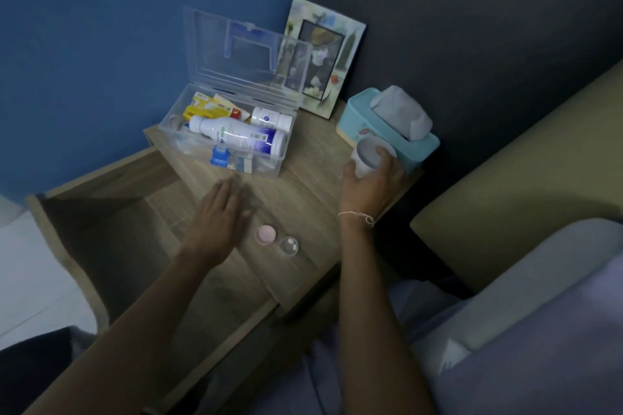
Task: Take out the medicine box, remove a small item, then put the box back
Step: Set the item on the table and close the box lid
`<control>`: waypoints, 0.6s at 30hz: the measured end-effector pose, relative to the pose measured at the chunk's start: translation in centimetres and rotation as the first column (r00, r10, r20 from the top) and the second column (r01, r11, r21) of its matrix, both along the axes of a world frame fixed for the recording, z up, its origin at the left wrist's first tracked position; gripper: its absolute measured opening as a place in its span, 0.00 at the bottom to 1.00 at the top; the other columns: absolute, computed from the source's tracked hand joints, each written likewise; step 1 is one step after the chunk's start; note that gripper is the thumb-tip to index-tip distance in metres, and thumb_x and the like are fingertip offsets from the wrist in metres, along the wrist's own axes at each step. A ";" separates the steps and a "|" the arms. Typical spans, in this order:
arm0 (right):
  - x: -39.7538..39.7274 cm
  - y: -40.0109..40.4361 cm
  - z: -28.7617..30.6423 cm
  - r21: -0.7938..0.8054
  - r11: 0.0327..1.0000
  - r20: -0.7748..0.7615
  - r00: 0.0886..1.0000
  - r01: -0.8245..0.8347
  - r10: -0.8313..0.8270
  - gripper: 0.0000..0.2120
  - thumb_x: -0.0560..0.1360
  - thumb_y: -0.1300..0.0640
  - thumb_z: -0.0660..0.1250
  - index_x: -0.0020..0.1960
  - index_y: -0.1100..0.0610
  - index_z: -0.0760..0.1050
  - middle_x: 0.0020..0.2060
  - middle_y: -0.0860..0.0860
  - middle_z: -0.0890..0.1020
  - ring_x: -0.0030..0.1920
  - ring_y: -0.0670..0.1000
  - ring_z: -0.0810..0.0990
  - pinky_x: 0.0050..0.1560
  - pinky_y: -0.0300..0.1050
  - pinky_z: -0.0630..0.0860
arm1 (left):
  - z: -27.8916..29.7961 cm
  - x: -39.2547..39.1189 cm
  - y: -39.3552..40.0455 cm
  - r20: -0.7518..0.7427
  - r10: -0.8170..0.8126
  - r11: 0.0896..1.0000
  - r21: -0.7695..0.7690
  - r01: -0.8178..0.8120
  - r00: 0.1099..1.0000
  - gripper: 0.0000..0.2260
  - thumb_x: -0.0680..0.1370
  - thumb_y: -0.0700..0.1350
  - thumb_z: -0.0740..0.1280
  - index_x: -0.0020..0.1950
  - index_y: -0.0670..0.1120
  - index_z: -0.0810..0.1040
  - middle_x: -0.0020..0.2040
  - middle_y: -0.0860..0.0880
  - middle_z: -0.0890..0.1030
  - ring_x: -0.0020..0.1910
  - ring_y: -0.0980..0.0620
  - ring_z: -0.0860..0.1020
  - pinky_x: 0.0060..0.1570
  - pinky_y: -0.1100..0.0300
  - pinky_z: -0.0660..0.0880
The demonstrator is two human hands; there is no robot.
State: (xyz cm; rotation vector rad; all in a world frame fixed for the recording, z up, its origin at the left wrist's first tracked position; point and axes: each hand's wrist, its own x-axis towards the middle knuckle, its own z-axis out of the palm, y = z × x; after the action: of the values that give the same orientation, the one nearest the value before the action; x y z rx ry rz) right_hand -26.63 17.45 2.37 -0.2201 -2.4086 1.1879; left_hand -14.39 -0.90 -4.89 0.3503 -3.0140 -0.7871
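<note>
Wooden nightstand (pixel 313 158) carries the clear plastic medicine box (pixel 232 131), lid up, at eleven o'clock. Right hand (pixel 371 178) wraps a small white jar (pixel 365 157); left hand (pixel 219 216) hovers flat, empty. Pink cap (pixel 266 233) sits near the edge and could get knocked off.

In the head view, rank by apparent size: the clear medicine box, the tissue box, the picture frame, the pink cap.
1. Clear medicine box, lid open.
2. Tissue box and picture frame: look alike, not ranked apart.
3. Pink cap, by far the smallest.
</note>
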 end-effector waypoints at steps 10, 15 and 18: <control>-2.9 2.9 -4.0 -0.333 0.938 0.198 0.980 0.093 -0.027 0.32 0.64 0.53 0.79 0.63 0.60 0.71 0.60 0.57 0.79 0.57 0.54 0.79 0.45 0.28 0.73 | -2.3 -0.4 -0.9 -0.001 -0.015 0.995 -0.098 0.015 1.000 0.42 0.72 0.68 0.29 0.76 0.42 0.48 0.78 0.41 0.47 0.76 0.46 0.42 0.76 0.48 0.45; -2.6 2.8 -4.9 -0.310 0.946 0.204 0.978 0.097 -0.033 0.17 0.67 0.50 0.76 0.47 0.60 0.77 0.39 0.43 0.78 0.42 0.46 0.77 0.33 0.22 0.63 | -1.7 -0.4 -0.5 0.006 0.003 0.996 -0.093 -0.002 1.000 0.45 0.70 0.69 0.26 0.77 0.42 0.49 0.78 0.40 0.47 0.78 0.44 0.45 0.76 0.48 0.45; -2.2 2.6 -5.0 -0.387 0.921 0.191 0.981 0.046 0.031 0.07 0.70 0.52 0.73 0.43 0.54 0.78 0.37 0.42 0.78 0.38 0.36 0.76 0.40 0.29 0.70 | -1.6 -0.3 -0.5 0.011 -0.008 0.993 -0.118 0.009 1.000 0.45 0.70 0.68 0.25 0.77 0.42 0.49 0.78 0.40 0.47 0.78 0.43 0.45 0.76 0.48 0.45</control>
State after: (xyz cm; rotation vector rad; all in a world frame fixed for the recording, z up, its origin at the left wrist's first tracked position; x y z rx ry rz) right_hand -28.83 20.08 -2.64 -0.4885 -2.3002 1.7085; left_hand -14.74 -1.42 -6.46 0.3399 -3.0554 -0.6061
